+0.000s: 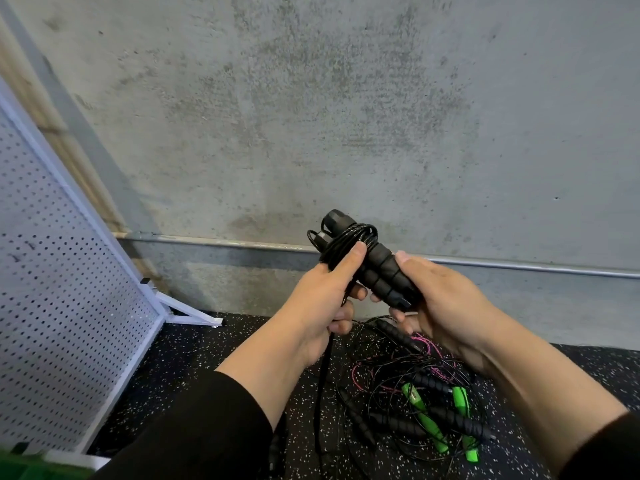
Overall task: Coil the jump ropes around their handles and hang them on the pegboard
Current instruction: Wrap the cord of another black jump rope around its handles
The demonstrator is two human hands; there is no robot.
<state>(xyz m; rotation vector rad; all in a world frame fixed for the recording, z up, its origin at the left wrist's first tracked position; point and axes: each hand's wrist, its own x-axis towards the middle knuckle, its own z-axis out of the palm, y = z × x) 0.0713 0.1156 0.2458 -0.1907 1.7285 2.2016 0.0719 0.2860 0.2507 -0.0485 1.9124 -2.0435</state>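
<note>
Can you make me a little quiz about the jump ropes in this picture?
1. True or false: the left hand presses its thumb on the black cord coiled round the black handles.
2. What colour are the brightest handles in the pile of jump ropes on the floor?
3. Where is the white pegboard? A) at the left B) at the right C) behind the person

Key: 1 true. 2 green. 3 A. The right hand holds the handles' lower end.

Soft even light, wide-angle edge bending
</note>
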